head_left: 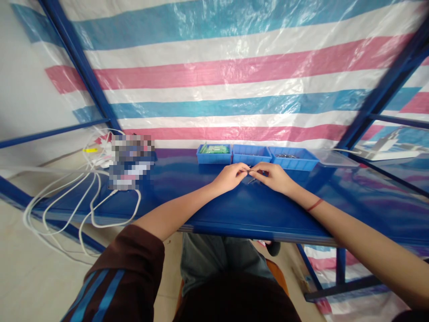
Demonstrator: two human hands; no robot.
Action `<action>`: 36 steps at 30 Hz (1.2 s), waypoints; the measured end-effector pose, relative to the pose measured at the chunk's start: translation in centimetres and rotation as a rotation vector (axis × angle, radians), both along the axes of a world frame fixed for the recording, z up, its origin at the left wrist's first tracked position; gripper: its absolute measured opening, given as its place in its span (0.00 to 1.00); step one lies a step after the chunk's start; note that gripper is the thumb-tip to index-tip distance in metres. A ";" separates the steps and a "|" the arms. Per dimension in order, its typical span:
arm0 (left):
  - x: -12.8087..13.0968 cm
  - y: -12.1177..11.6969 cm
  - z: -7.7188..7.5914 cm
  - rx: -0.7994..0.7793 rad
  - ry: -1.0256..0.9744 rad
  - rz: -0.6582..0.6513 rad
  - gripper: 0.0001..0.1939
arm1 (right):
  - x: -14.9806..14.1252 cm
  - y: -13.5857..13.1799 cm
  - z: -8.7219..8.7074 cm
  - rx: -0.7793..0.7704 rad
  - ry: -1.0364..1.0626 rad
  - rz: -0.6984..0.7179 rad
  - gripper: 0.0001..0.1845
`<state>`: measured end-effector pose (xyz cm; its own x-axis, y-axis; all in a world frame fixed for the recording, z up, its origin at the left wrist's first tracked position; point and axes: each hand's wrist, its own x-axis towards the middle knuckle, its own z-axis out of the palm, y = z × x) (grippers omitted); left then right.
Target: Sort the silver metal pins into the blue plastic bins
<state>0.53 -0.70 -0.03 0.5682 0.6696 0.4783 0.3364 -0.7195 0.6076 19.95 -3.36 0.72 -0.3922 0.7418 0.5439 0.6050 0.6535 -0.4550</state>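
Fingertip to fingertip, my left hand [232, 177] and my right hand [274, 176] meet above the blue tabletop [221, 210]. Both are closed in a pinch on a small dark piece [249, 171], too tiny to identify and mostly covered by the fingers. A thin dark sliver [251, 180] shows just below the fingertips; I cannot tell whether it is held or lying on the table. Behind the hands stand a left blue bin [214, 159] with green-and-white packets, a middle blue bin [252, 159] with small parts, and a right blue bin [298, 164] with shiny metal pieces.
White cables [97, 201] loop over the table's left end beside a blurred-out pile [130, 163]. A clear plastic lid [337, 158] lies right of the bins. Blue metal posts [80, 67] frame a striped plastic sheet [228, 76] at the back.
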 end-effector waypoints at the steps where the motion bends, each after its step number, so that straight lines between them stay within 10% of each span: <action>1: 0.0 0.0 0.0 -0.032 -0.020 -0.004 0.09 | 0.0 0.0 0.0 0.002 0.033 -0.015 0.17; 25: 0.1 -0.1 0.2 -0.083 -0.123 0.085 0.17 | 0.4 0.6 0.7 -0.091 0.191 -0.100 0.19; 36: -0.9 -0.1 0.3 0.224 0.346 -0.115 0.15 | 7.6 2.5 2.1 0.105 0.046 -0.906 0.16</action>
<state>-0.32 -0.77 0.27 0.7856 0.4937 0.3730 0.4027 -0.8656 0.2975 27.52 -0.82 2.84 0.3403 0.7013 0.6263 0.8894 -0.0238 -0.4565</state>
